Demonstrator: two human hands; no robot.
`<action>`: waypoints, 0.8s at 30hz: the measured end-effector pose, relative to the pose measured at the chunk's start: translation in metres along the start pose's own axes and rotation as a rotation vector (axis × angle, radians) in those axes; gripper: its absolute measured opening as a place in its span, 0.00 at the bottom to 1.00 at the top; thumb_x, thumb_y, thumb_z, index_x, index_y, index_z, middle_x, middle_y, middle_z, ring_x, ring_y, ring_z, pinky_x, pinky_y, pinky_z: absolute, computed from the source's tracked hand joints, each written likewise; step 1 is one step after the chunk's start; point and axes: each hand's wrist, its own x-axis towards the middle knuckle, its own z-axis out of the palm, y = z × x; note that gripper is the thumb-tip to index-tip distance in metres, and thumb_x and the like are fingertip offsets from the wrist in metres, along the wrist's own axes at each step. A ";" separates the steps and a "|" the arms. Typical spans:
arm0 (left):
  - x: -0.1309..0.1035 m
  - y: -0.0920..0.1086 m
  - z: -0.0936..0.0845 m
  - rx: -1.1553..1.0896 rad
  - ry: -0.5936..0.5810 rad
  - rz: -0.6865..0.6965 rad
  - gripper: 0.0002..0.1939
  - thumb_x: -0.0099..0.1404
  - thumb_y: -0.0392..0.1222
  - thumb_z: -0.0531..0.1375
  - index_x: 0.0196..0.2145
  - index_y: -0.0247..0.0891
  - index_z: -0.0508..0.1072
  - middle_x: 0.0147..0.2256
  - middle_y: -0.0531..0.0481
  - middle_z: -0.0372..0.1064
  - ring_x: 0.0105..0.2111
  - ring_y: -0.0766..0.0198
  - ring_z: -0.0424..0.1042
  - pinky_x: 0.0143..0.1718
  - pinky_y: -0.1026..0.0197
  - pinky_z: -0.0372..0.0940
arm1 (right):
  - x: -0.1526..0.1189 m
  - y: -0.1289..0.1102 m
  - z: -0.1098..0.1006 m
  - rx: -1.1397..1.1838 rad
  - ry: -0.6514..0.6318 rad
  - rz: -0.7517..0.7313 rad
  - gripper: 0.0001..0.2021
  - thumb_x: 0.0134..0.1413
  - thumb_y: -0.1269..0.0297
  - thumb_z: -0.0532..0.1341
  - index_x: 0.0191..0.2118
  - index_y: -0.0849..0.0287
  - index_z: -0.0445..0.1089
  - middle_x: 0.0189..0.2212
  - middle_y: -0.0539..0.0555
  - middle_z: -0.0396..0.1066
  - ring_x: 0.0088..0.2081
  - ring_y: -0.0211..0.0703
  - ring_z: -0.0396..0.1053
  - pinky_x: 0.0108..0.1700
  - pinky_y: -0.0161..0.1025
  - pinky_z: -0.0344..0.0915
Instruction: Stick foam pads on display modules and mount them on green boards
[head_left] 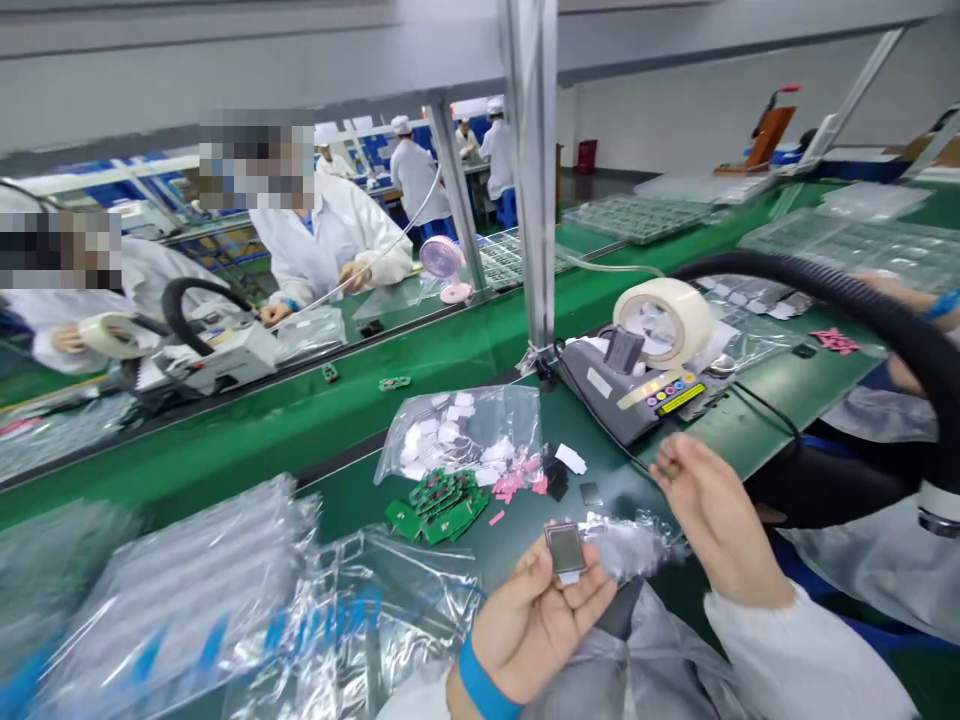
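Observation:
My left hand (536, 615), a blue band on its wrist, is palm up and grips a small square display module (566, 549) between thumb and fingers. My right hand (712, 505) is raised to the right, beside the tape dispenser (619, 390). Its thumb and fingertips are pinched together; anything between them is too small to make out. Just beyond my left hand lie a dark square piece (591, 494), a white piece (571, 459), pink pieces (516, 476) and a pile of green circuit boards (439, 508). A crumpled clear bag (634, 543) lies between my hands.
Stacked clear plastic trays (187, 590) fill the left of the bench. Behind the boards sits a bag of white parts (450, 430). A metal post (531, 180) and a black hose (847, 310) cross the space. Co-workers sit across the green conveyor (450, 360) and at my right.

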 end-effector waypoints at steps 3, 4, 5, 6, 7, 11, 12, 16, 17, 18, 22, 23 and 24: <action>0.001 -0.002 0.000 -0.038 0.026 0.013 0.09 0.53 0.42 0.65 0.33 0.38 0.75 0.35 0.49 0.78 0.36 0.65 0.75 0.51 0.55 0.59 | -0.050 -0.006 0.019 -0.103 -0.249 0.024 0.12 0.43 0.60 0.68 0.23 0.59 0.65 0.27 0.49 0.61 0.32 0.37 0.60 0.34 0.33 0.60; 0.001 -0.003 0.001 -0.041 0.040 0.011 0.09 0.53 0.43 0.65 0.33 0.37 0.75 0.35 0.49 0.78 0.36 0.65 0.75 0.51 0.55 0.59 | -0.061 -0.006 0.025 -0.167 -0.349 -0.014 0.11 0.45 0.60 0.66 0.23 0.58 0.65 0.27 0.49 0.60 0.32 0.38 0.59 0.33 0.33 0.60; 0.002 -0.004 0.001 -0.043 0.055 0.013 0.10 0.53 0.43 0.65 0.33 0.38 0.75 0.34 0.49 0.78 0.36 0.64 0.75 0.51 0.55 0.59 | -0.068 -0.006 0.030 -0.229 -0.435 -0.060 0.11 0.48 0.60 0.64 0.23 0.58 0.65 0.27 0.49 0.59 0.31 0.38 0.59 0.33 0.33 0.59; 0.002 -0.005 0.002 -0.044 0.072 0.015 0.10 0.53 0.44 0.65 0.33 0.37 0.75 0.33 0.49 0.78 0.36 0.64 0.75 0.51 0.54 0.59 | -0.072 -0.005 0.035 -0.293 -0.507 -0.108 0.11 0.50 0.59 0.62 0.23 0.57 0.64 0.26 0.49 0.58 0.31 0.38 0.58 0.32 0.34 0.59; 0.002 -0.005 0.003 -0.047 0.091 0.022 0.11 0.53 0.44 0.65 0.34 0.37 0.74 0.33 0.48 0.78 0.36 0.64 0.75 0.51 0.54 0.59 | -0.074 -0.003 0.040 -0.354 -0.557 -0.147 0.11 0.52 0.59 0.61 0.23 0.57 0.64 0.26 0.49 0.58 0.30 0.39 0.59 0.32 0.35 0.59; 0.001 -0.005 0.005 -0.088 0.168 0.067 0.11 0.53 0.43 0.65 0.33 0.35 0.73 0.31 0.47 0.78 0.37 0.63 0.75 0.51 0.57 0.59 | -0.071 0.006 0.051 -0.539 -0.576 -0.219 0.11 0.53 0.58 0.59 0.23 0.57 0.64 0.26 0.50 0.59 0.30 0.40 0.60 0.33 0.36 0.60; 0.001 -0.005 0.004 -0.100 0.184 0.077 0.11 0.53 0.43 0.65 0.32 0.35 0.73 0.31 0.47 0.78 0.36 0.63 0.75 0.51 0.57 0.59 | -0.071 0.008 0.053 -0.570 -0.568 -0.233 0.11 0.53 0.59 0.59 0.24 0.57 0.64 0.26 0.50 0.59 0.30 0.40 0.60 0.33 0.37 0.60; 0.000 -0.005 0.000 -0.121 0.228 0.105 0.09 0.55 0.42 0.64 0.31 0.34 0.72 0.32 0.48 0.77 0.37 0.63 0.75 0.51 0.57 0.59 | -0.071 0.014 0.055 -0.635 -0.549 -0.264 0.10 0.54 0.60 0.58 0.24 0.57 0.64 0.27 0.50 0.60 0.31 0.40 0.61 0.34 0.37 0.61; 0.000 -0.005 -0.001 -0.122 0.234 0.106 0.08 0.55 0.42 0.63 0.31 0.34 0.72 0.32 0.47 0.77 0.37 0.63 0.74 0.51 0.57 0.59 | -0.071 0.015 0.055 -0.642 -0.548 -0.262 0.10 0.54 0.60 0.57 0.25 0.57 0.64 0.27 0.50 0.60 0.31 0.40 0.61 0.34 0.37 0.61; 0.000 -0.006 -0.001 -0.123 0.237 0.108 0.08 0.56 0.42 0.63 0.31 0.35 0.72 0.32 0.48 0.77 0.38 0.63 0.74 0.52 0.57 0.58 | -0.072 0.016 0.055 -0.648 -0.545 -0.261 0.10 0.54 0.60 0.57 0.25 0.57 0.63 0.27 0.50 0.60 0.31 0.40 0.61 0.34 0.37 0.61; 0.002 -0.007 -0.002 -0.102 0.232 0.132 0.07 0.55 0.42 0.64 0.29 0.36 0.71 0.33 0.49 0.76 0.39 0.64 0.73 0.52 0.58 0.58 | -0.071 0.027 0.056 -0.758 -0.467 -0.405 0.09 0.54 0.62 0.57 0.25 0.56 0.63 0.28 0.50 0.60 0.31 0.41 0.62 0.33 0.37 0.61; 0.002 -0.007 -0.002 -0.093 0.239 0.147 0.07 0.55 0.41 0.63 0.28 0.36 0.70 0.34 0.49 0.76 0.39 0.64 0.73 0.51 0.58 0.58 | -0.070 0.031 0.055 -0.807 -0.417 -0.482 0.08 0.54 0.62 0.57 0.26 0.55 0.62 0.28 0.50 0.60 0.32 0.41 0.62 0.34 0.38 0.60; 0.002 -0.006 -0.002 -0.081 0.248 0.163 0.07 0.55 0.41 0.63 0.28 0.37 0.69 0.34 0.49 0.75 0.38 0.65 0.73 0.50 0.59 0.59 | -0.070 0.036 0.055 -0.848 -0.358 -0.555 0.07 0.53 0.62 0.58 0.26 0.55 0.62 0.28 0.50 0.61 0.32 0.42 0.62 0.34 0.39 0.60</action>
